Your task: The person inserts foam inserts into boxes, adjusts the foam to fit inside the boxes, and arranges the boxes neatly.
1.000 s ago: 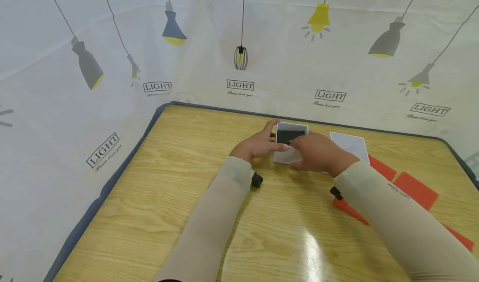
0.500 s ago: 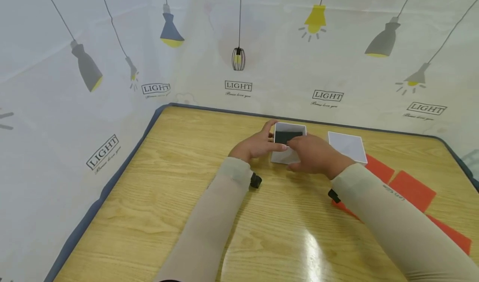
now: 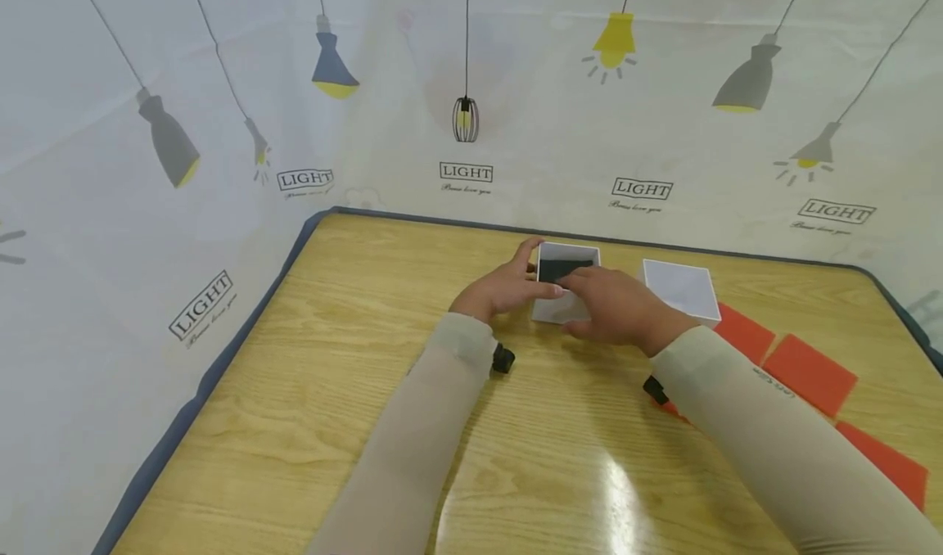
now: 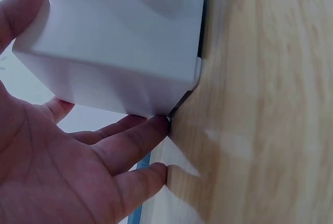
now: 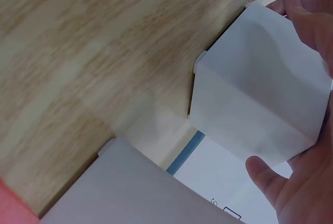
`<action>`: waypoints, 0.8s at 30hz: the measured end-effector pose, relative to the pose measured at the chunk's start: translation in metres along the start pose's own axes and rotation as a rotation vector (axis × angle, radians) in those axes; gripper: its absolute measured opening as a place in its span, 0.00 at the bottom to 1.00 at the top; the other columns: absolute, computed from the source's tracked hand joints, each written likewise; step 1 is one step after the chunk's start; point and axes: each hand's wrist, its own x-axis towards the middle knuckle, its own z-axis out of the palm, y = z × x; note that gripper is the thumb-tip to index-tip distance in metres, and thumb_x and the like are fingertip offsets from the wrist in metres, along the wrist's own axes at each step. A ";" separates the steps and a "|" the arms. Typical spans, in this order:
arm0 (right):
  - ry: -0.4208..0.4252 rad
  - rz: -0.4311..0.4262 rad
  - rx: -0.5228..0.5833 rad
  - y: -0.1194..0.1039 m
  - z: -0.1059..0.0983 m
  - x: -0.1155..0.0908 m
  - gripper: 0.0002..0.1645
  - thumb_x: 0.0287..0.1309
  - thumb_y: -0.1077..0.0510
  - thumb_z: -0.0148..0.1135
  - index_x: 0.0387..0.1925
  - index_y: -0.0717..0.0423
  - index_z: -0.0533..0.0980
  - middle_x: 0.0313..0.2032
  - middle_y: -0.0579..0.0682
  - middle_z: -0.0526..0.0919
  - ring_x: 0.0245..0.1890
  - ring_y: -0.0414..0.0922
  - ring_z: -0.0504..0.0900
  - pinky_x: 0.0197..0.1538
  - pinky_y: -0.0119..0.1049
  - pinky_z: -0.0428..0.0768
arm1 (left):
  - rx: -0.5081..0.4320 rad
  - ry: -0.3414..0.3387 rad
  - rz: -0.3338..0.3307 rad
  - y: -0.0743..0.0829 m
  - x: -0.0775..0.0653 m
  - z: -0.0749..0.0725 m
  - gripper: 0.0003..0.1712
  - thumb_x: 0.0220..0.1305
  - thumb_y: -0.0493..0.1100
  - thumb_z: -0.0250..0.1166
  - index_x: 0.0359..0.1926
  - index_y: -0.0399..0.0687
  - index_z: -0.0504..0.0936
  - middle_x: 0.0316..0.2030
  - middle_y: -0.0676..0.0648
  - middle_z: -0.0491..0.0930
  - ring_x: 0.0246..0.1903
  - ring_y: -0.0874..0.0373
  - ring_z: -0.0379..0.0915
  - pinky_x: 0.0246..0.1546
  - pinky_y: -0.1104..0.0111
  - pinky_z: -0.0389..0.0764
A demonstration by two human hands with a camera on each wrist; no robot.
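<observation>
A small open-topped white box stands near the table's back edge, with a dark flat piece inside. My left hand holds the box from the left, its thumb across the near rim and fingers along the left side. In the left wrist view the left fingertips reach the foot of the box. My right hand lies over the near right side, fingers extended over the rim above the dark piece, thumb low by the near wall. The right wrist view shows one right finger beside the wall. Part of the interior is hidden by the hand.
A second white box stands to the right. Several flat red squares lie beyond it, partly under the right sleeve. The wooden table meets a white printed curtain behind and on the left.
The right fingers have shifted slightly leftward over the dark piece. The left hand keeps its hold on the box. The whole view has drifted a little.
</observation>
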 end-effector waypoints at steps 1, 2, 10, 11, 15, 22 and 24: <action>0.000 0.003 0.006 0.000 0.000 -0.001 0.41 0.60 0.45 0.76 0.69 0.61 0.75 0.64 0.60 0.81 0.64 0.61 0.80 0.67 0.60 0.76 | -0.002 0.003 -0.002 0.000 0.000 0.000 0.60 0.68 0.58 0.71 0.85 0.70 0.37 0.79 0.36 0.58 0.77 0.40 0.59 0.76 0.44 0.61; 0.002 0.005 0.011 0.000 0.000 -0.002 0.42 0.61 0.45 0.76 0.70 0.62 0.74 0.65 0.60 0.80 0.65 0.61 0.79 0.67 0.60 0.76 | -0.002 0.006 -0.001 0.000 0.000 0.001 0.60 0.67 0.58 0.71 0.85 0.70 0.37 0.79 0.36 0.58 0.77 0.41 0.60 0.76 0.44 0.61; 0.077 0.015 0.067 0.000 -0.007 -0.017 0.47 0.61 0.46 0.76 0.75 0.62 0.69 0.71 0.61 0.74 0.72 0.62 0.71 0.71 0.61 0.71 | -0.033 0.044 0.018 0.000 0.002 0.005 0.61 0.65 0.55 0.71 0.85 0.67 0.39 0.79 0.37 0.60 0.77 0.44 0.61 0.74 0.47 0.65; 0.094 0.014 0.071 0.000 -0.008 -0.021 0.48 0.61 0.46 0.76 0.75 0.62 0.68 0.71 0.62 0.74 0.73 0.62 0.71 0.71 0.61 0.71 | -0.031 0.051 0.018 0.000 0.003 0.006 0.61 0.64 0.55 0.71 0.85 0.67 0.40 0.79 0.36 0.60 0.77 0.44 0.61 0.74 0.47 0.65; 0.174 0.008 0.106 -0.002 -0.014 -0.038 0.51 0.59 0.47 0.79 0.76 0.62 0.67 0.72 0.64 0.73 0.72 0.62 0.71 0.70 0.61 0.72 | -0.018 0.079 0.007 0.001 0.004 0.010 0.62 0.62 0.55 0.71 0.85 0.68 0.40 0.79 0.36 0.59 0.76 0.43 0.63 0.73 0.46 0.66; 0.290 0.000 0.145 -0.001 -0.016 -0.078 0.50 0.57 0.50 0.80 0.75 0.62 0.68 0.70 0.63 0.74 0.70 0.62 0.73 0.69 0.62 0.73 | 0.014 0.099 0.002 -0.001 0.004 0.011 0.63 0.65 0.56 0.71 0.85 0.71 0.35 0.81 0.35 0.55 0.78 0.41 0.59 0.74 0.42 0.64; 0.307 0.005 0.157 0.000 -0.015 -0.091 0.50 0.57 0.52 0.81 0.75 0.63 0.68 0.70 0.62 0.74 0.70 0.63 0.72 0.69 0.63 0.73 | 0.014 0.095 0.008 -0.002 0.004 0.011 0.64 0.65 0.56 0.71 0.85 0.72 0.34 0.82 0.36 0.53 0.79 0.41 0.58 0.74 0.41 0.63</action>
